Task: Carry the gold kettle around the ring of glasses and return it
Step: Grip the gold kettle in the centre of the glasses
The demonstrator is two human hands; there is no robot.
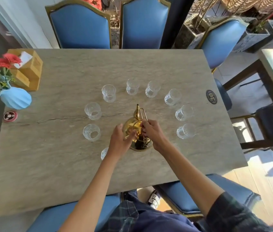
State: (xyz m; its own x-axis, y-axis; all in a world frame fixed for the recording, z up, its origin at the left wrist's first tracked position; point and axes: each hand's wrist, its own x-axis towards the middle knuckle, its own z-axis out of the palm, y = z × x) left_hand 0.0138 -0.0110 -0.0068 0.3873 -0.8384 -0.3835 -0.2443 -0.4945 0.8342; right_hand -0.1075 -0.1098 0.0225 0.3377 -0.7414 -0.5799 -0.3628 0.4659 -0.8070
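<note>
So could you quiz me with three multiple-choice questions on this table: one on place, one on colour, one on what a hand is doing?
1. Where is the shiny gold metal kettle?
A inside the ring of clear glasses
B on a chair
C beside the vase

2. What colour is the ribbed ceramic vase?
A red
B light blue
C gold

3. The right hand is:
A flat on the stone-look table
B gripping the kettle's handle
C holding a glass

Answers: A, glasses encircle it; B, pale blue body; B, fingers curl round the handle.

Both bare forearms reach forward; left hand spreads relaxed fingers; right hand curls, pinching.
</note>
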